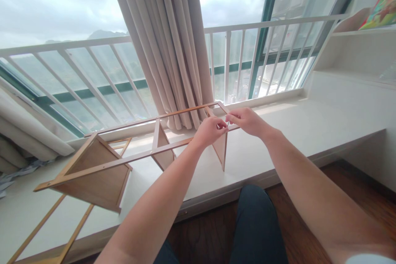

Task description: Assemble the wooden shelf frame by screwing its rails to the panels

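— Lying on its side along the white sill (pixel 278 132), that wooden rack (pixel 130 152). Why so?

— Probably to bring the far end within reach. Long rails running left to right, three shelf boards standing on edge between them.

— And the hands?

— Both at the right-hand end, meeting at the near rail beside the last shelf board (pixel 221 148). Left hand (pixel 210 130) with fingers curled narrow, pinching at the rail. Right hand (pixel 246 121) the same, fingertips closed tight on something small at that joint; too tiny to tell what, maybe a screw or peg.

— Steadying with one, fiddling with the other?

— Seems likely, though hard to say which does which.

— Anything crowding in?

— Curtain (pixel 173 49) hanging right behind the rack's middle, folds touching the far rail. White railing (pixel 93 74) across the window beyond. Loose wooden strips (pixel 55 222) lying flat at the lower left, near the big end board. Shelf unit (pixel 355 53) off to the right, well apart. Knee in dark trousers (pixel 256 222) below the sill.
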Available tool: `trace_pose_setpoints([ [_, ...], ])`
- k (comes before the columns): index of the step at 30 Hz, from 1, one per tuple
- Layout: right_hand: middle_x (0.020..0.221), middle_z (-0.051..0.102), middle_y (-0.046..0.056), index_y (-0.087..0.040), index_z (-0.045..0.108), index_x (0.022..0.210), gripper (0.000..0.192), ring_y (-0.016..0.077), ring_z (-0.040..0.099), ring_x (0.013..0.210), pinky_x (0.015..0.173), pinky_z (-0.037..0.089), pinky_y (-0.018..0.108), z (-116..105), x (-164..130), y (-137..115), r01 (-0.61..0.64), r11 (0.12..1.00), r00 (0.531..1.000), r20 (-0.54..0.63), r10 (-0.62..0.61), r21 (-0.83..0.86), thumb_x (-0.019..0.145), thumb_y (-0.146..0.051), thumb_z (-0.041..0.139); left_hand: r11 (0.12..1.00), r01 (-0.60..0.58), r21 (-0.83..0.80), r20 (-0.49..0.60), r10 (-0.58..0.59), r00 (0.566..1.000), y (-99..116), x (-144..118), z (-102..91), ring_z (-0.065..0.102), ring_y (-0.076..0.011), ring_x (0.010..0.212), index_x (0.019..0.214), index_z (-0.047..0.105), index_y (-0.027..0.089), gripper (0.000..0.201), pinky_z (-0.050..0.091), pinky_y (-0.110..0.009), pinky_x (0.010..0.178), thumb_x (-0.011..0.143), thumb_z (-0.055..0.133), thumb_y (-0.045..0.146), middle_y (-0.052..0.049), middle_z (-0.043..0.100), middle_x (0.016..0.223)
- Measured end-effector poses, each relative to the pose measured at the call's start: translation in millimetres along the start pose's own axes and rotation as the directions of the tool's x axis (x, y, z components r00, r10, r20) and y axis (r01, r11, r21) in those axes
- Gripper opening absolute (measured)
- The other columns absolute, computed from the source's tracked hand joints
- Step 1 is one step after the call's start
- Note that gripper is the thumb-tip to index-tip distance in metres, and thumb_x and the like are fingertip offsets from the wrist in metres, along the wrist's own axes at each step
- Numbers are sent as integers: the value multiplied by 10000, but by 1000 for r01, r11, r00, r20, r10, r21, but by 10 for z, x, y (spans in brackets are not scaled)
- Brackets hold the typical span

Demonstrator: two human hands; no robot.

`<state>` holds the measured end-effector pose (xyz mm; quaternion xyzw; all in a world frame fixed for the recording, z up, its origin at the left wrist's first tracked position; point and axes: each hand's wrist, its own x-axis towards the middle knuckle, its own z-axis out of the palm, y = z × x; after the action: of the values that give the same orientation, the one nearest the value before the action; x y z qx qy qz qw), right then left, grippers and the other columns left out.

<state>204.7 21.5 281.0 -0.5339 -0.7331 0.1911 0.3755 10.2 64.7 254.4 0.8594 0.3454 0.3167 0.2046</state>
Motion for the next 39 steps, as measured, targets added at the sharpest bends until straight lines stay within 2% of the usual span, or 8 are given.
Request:
trace_pose_setpoints([
  [5,765,679,19,-183,782,880,327,155,539,696,647,370,304,19,13,-22,-13,1000,1000,-4,13,20,907,-432,572,1000,15,-17,12,-15,1000,24,-3,-24,616,-155,786,836,782,215,156,488,-314,792,738,818,331,-10,695,842],
  [10,730,645,12,-182,779,923,304,150,525,674,648,378,307,41,6,-60,-24,998,999,-20,26,57,894,-401,569,1000,15,-6,19,-15,1000,21,4,-15,606,-145,762,837,776,213,125,491,-313,788,738,813,279,-9,678,845],
  [15,724,619,0,-199,727,1119,318,153,557,688,664,426,306,53,2,-83,-32,991,999,-19,35,129,882,-359,588,1000,17,5,24,-17,1000,17,3,-12,617,-155,781,846,776,212,113,494,-316,783,762,795,285,-16,684,858],
  [21,703,623,15,-172,717,922,266,129,540,619,623,472,302,73,15,-77,-82,961,996,41,74,263,868,-420,638,1000,13,7,24,-13,1000,29,-1,-18,606,-148,774,861,779,215,120,487,-306,765,759,796,276,-11,677,867],
  [26,702,630,14,-167,728,931,274,116,518,600,611,463,298,72,18,-62,-94,948,995,44,84,304,854,-423,664,1000,9,7,20,-9,1000,39,-6,-17,609,-150,775,863,781,219,111,493,-306,767,762,786,266,-12,676,862],
  [35,735,668,28,-170,765,997,312,129,567,646,649,506,303,47,5,-34,-99,947,995,52,88,305,835,-426,690,1000,-2,5,15,2,1000,8,0,0,612,-146,759,863,779,214,116,496,-302,761,764,785,274,-12,677,852],
  [39,715,672,30,-180,775,898,299,136,570,641,639,503,304,55,5,-15,-102,960,995,11,103,260,838,-461,690,1000,2,3,13,-2,1000,10,-1,2,613,-148,767,860,779,215,113,493,-308,767,768,785,280,-11,675,850],
])
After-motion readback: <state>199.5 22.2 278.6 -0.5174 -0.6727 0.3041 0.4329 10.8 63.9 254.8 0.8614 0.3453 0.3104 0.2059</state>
